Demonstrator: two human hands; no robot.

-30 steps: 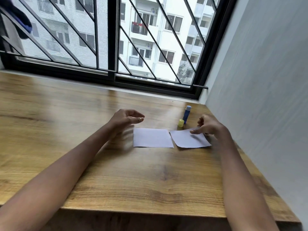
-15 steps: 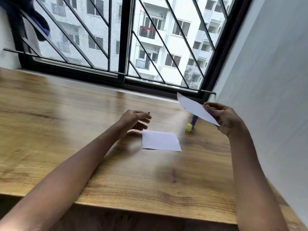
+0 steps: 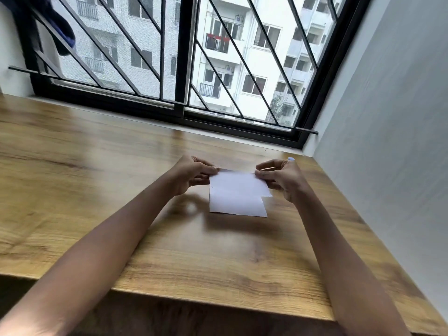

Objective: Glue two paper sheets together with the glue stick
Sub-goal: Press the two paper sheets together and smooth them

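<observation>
Looking down through the head camera, I see two bare forearms reaching across a wooden table toward a barred window, with a pale wall along the right.

Both sheets are plain white paper. Of the glue stick only a pale blue tip shows, just past the far side of the right hand, so any label is hidden.

The lower sheet lies flat on the table between the hands, slightly nearer me than they are. The upper sheet covers its far part and sticks out a little to the right. The left hand pinches the upper sheet's far left corner between thumb and fingers. The right hand pinches its far right corner the same way. I cannot tell whether the upper sheet's near edge already rests on the lower one.

Half a second ago the right hand alone held this sheet up in the air at the far right, while the left hand hovered with loose fingers beside the flat sheet. The glue stick and its yellow cap were in plain view then.
</observation>
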